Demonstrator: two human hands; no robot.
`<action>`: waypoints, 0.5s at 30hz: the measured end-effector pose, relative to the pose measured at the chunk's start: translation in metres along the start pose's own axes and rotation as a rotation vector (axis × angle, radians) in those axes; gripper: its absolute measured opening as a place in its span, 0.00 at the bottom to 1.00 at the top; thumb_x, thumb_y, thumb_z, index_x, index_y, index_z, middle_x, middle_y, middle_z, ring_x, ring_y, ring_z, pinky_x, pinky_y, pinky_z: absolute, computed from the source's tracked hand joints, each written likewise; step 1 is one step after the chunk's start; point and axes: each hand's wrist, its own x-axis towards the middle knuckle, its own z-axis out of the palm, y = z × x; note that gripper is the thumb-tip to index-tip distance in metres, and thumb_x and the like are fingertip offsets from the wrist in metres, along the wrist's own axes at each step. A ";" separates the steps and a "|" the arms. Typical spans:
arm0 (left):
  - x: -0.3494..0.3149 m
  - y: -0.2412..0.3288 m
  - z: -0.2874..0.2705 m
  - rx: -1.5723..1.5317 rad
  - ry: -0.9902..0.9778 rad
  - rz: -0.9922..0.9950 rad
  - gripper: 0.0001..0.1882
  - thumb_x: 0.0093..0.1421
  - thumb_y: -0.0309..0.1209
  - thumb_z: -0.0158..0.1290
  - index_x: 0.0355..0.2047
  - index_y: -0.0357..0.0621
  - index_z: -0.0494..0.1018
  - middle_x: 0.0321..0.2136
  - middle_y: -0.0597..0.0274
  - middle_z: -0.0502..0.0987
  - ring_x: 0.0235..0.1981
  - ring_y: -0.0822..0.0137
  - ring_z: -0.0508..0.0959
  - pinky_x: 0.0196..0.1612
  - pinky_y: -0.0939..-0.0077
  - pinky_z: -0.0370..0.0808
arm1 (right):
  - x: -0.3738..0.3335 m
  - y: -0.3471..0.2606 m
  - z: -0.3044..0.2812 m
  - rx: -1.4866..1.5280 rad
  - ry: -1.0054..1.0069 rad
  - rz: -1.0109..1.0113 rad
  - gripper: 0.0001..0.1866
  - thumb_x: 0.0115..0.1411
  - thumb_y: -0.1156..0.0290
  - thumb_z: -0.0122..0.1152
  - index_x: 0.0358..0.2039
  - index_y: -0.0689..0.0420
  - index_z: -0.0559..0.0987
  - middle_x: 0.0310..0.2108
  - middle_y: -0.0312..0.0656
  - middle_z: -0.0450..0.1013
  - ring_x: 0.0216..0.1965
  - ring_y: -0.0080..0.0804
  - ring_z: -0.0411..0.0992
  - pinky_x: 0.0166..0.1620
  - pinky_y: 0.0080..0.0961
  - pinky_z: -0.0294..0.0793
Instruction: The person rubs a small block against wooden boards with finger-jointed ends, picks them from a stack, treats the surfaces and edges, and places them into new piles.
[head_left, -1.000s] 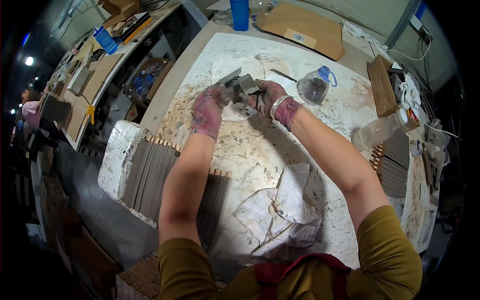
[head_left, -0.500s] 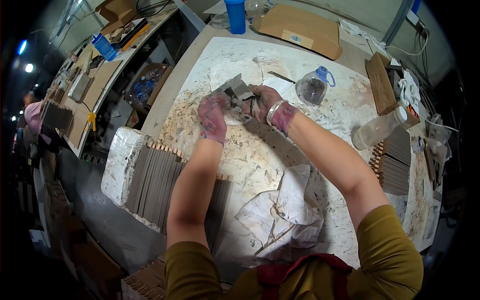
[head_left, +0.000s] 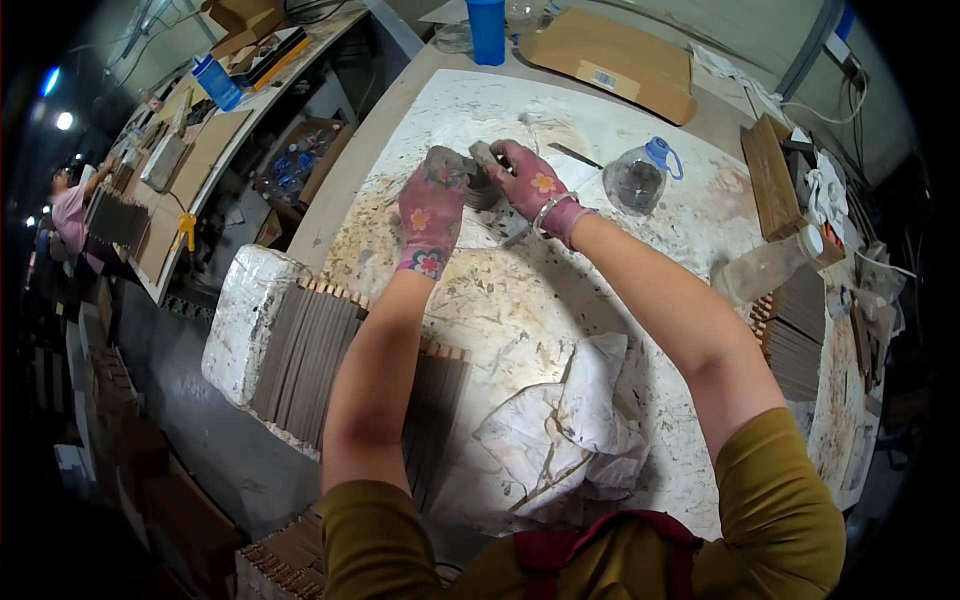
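Note:
Both hands wear pink gloves with flower prints, soiled grey at the fingers, and meet over the far middle of the white board. A small grey slab lies between them, mostly hidden by the fingers. My left hand is closed about its left side, back of the glove up. My right hand, with a silvery band at the wrist, pinches the slab's right side with bent fingers. A pale sheet lies beneath the hands. Right of them are a thin knife-like blade and a clear jug with a blue handle.
A crumpled white cloth lies near me. Grey slabs with wooden ends stand in rows at left and right, beside a white foam block. A clear bottle leans at right. Cardboard and a blue cup are at the back.
The grey slab, earlier raised and showing its flat faces, is now lower and mostly covered by my hands. My left hand has turned its back upward; the right has shifted slightly up.

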 end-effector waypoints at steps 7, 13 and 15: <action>0.020 -0.009 -0.008 0.047 -0.152 -0.176 0.13 0.51 0.34 0.62 0.37 0.46 0.76 0.32 0.53 0.79 0.37 0.51 0.78 0.39 0.62 0.74 | -0.004 0.010 -0.022 0.611 -0.170 0.368 0.20 0.63 0.60 0.55 0.48 0.62 0.75 0.32 0.39 0.74 0.27 0.26 0.73 0.32 0.26 0.75; 0.013 0.009 -0.005 -0.077 -0.063 -0.035 0.13 0.55 0.36 0.59 0.41 0.50 0.77 0.37 0.55 0.80 0.40 0.54 0.79 0.44 0.68 0.76 | 0.006 -0.001 -0.019 0.373 0.007 0.207 0.22 0.62 0.59 0.56 0.52 0.61 0.74 0.38 0.49 0.77 0.34 0.35 0.75 0.40 0.29 0.74; 0.019 0.009 -0.003 -0.023 -0.098 0.024 0.13 0.55 0.36 0.59 0.41 0.51 0.77 0.37 0.56 0.80 0.41 0.54 0.79 0.43 0.67 0.76 | 0.010 0.015 -0.006 0.181 0.022 0.134 0.23 0.64 0.57 0.55 0.53 0.59 0.73 0.46 0.55 0.76 0.47 0.46 0.74 0.51 0.33 0.71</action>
